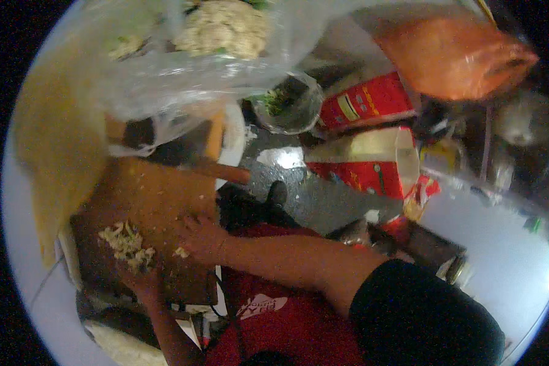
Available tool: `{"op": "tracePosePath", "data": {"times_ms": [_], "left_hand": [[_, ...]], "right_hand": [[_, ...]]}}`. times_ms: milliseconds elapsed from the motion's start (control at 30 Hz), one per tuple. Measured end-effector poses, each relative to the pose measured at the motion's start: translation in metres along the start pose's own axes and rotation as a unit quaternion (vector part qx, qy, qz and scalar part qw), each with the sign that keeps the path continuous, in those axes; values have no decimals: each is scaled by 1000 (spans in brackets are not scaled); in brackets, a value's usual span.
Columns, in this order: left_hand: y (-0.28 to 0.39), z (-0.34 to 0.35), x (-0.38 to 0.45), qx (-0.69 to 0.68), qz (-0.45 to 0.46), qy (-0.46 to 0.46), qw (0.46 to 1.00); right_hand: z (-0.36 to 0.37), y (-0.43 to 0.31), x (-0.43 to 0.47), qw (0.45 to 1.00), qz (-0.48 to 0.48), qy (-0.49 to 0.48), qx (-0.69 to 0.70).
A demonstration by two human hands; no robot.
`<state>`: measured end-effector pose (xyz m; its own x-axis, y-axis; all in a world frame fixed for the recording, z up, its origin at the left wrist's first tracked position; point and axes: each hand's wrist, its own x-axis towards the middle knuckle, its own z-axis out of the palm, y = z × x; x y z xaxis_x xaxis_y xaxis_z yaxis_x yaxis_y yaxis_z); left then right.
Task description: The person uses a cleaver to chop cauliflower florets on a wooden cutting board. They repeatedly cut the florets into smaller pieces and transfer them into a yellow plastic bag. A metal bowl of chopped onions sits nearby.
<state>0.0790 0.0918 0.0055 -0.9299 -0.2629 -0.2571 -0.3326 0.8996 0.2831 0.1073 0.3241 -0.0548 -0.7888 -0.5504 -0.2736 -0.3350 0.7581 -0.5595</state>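
Observation:
Chopped cauliflower pieces (pixel 124 240) lie heaped on the brown cutting board (pixel 160 192). My left hand (pixel 139 279) is at the near end of this heap, with its fingers mostly hidden by the pieces; whether it grips any cannot be told. Flat over the board's right part, my right hand (pixel 201 239) has its fingers apart and nothing in it. Beside its wrist sits a small loose cauliflower piece (pixel 180 252). A brown bar or handle (pixel 226 171) juts past the board's far right corner.
Beyond the board, a clear plastic bag (pixel 201 73) holds a whole cauliflower (pixel 224 29). Right of it stand a clear container (pixel 288 105) with greens, a red carton (pixel 368 103), an open red-and-white carton (pixel 366 160) and an orange bag (pixel 453 57). Yellowish sheeting (pixel 59 137) hangs at left.

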Motion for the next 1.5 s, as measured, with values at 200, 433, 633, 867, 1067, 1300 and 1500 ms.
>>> {"op": "tracePosePath", "data": {"times_ms": [200,433,633,867,1067,1300,1500], "left_hand": [[-92,26,21,-25,96,-28,995],[-139,32,28,-46,34,-17,998],[-125,34,27,-3,74,40,996],[-71,8,14,-164,56,-8,985],[-103,9,28,-56,163,4,985],[-30,-4,26,-129,37,-38,990],[-81,21,40,-130,23,14,991]], "right_hand": [[-5,6,-9,979,39,81,181],[-22,5,-17,859,172,160,455],[-9,0,-14,951,110,169,236],[-11,-30,26,969,75,78,221],[-8,-29,53,979,10,58,198],[-14,-30,72,878,148,152,429],[-35,1,67,876,168,186,412]]}}
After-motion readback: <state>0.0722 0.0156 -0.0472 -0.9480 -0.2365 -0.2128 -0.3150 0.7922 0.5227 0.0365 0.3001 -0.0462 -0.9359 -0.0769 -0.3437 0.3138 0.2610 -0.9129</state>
